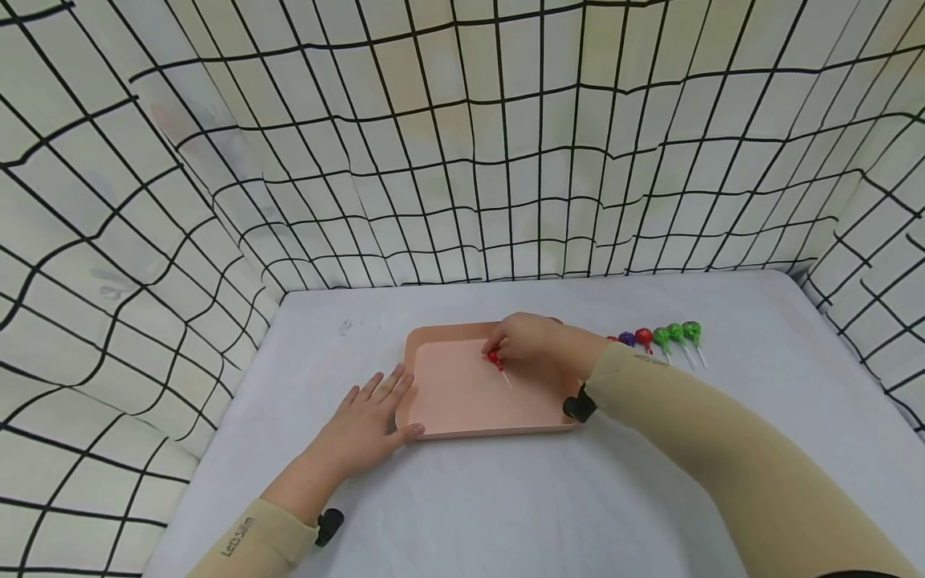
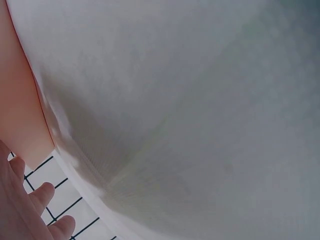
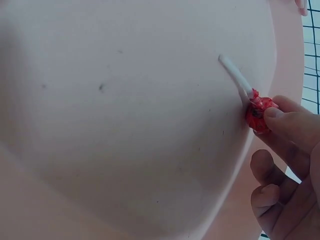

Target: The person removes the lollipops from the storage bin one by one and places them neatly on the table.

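A pink rectangular tray [image 1: 455,401] lies on the white table. Over its far part, my right hand [image 1: 531,337] pinches a red-wrapped lollipop [image 3: 260,114] by the candy end, between thumb and fingers. The white stick points toward the near side of the tray, close over its floor. My left hand [image 1: 372,421] is spread at the tray's left edge, with its thumb at the near left corner. In the left wrist view only some fingertips [image 2: 44,194] show beside the tray's side.
Right of the tray, several lollipops lie in a row: green ones [image 1: 676,331], a red one [image 1: 644,337] and a purple one [image 1: 627,339], partly behind my right forearm. White walls with a black grid [image 1: 506,160] surround the white-covered table [image 1: 462,506].
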### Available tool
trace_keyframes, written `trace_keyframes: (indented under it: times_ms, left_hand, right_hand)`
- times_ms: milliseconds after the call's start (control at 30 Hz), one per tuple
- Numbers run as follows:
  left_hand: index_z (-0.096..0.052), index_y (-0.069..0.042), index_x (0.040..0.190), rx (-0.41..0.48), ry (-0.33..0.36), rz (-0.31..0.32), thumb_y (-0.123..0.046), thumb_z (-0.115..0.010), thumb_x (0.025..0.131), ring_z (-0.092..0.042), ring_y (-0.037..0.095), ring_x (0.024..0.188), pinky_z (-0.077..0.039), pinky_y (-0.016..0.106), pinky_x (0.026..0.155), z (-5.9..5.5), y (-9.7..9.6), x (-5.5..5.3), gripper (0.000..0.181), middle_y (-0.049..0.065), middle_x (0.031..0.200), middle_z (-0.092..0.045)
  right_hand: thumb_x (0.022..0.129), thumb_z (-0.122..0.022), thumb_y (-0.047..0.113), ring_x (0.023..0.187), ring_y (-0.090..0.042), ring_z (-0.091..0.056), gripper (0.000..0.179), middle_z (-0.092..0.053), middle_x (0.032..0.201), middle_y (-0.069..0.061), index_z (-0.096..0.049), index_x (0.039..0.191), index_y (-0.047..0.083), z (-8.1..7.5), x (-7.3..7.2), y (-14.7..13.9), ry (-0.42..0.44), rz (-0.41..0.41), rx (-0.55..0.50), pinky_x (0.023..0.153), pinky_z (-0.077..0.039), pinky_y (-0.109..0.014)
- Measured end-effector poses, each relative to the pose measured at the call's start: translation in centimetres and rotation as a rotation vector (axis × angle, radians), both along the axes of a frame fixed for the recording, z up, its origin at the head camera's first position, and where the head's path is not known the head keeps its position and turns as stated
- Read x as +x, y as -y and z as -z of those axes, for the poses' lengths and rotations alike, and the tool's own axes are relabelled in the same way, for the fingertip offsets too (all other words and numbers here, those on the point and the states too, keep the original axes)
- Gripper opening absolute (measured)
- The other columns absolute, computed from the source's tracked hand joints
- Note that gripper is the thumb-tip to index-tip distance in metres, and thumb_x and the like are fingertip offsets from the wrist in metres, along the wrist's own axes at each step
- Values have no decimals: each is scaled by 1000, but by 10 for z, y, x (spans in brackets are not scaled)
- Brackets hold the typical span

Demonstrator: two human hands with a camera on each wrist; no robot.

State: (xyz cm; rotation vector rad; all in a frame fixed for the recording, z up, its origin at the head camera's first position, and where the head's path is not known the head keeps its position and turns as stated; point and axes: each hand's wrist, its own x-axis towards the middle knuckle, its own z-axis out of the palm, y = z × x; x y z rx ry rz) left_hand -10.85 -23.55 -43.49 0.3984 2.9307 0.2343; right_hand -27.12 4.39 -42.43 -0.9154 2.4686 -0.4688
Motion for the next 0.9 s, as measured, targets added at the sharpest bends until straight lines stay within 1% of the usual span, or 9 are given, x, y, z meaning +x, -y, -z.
trace_keyframes:
  times_ms: [167, 400, 567, 700, 900]
  left_hand:
    - [-22, -18, 159, -8, 1, 1, -69, -50, 91, -18, 38, 149, -14, 63, 117, 0, 1, 0, 90, 3, 166, -15]
    - [-22, -18, 159, -8, -6, 1, -68, -51, 91, -18, 38, 149, -15, 63, 117, 3, 1, 0, 89, 2, 166, -15]
    - [-23, -18, 159, -6, -9, 2, -65, -53, 92, -19, 38, 149, -15, 63, 117, 3, 1, -1, 88, 2, 166, -16]
    - [-23, -18, 159, -8, -10, 3, -66, -53, 92, -19, 38, 149, -15, 63, 117, 2, 0, -1, 88, 3, 165, -16]
    - [-23, -18, 159, -11, -11, 3, -68, -52, 91, -19, 38, 149, -15, 63, 117, 1, 0, -1, 89, 3, 165, -16]
  right_hand:
    - [99, -60, 15, 112, -15, -57, 27, -67, 117, 7, -74, 120, 24, 2, 0, -2, -2, 5, -6, 102, -46, -33]
    - [99, -62, 18, 109, -12, -57, 30, -66, 120, 8, -71, 126, 26, 5, 1, -4, -2, 10, -18, 97, -48, -30]
    - [97, -65, 21, 118, -13, -56, 30, -66, 122, 9, -70, 126, 28, 3, 2, -5, -13, 8, -16, 103, -46, -34]
    - [97, -66, 21, 121, -15, -56, 30, -67, 123, 8, -71, 126, 25, 2, 2, -6, -10, -3, -35, 106, -44, -35]
    - [95, -67, 22, 117, -13, -56, 32, -66, 123, 8, -70, 128, 22, 1, 1, -6, 0, -3, -35, 104, -44, -33]
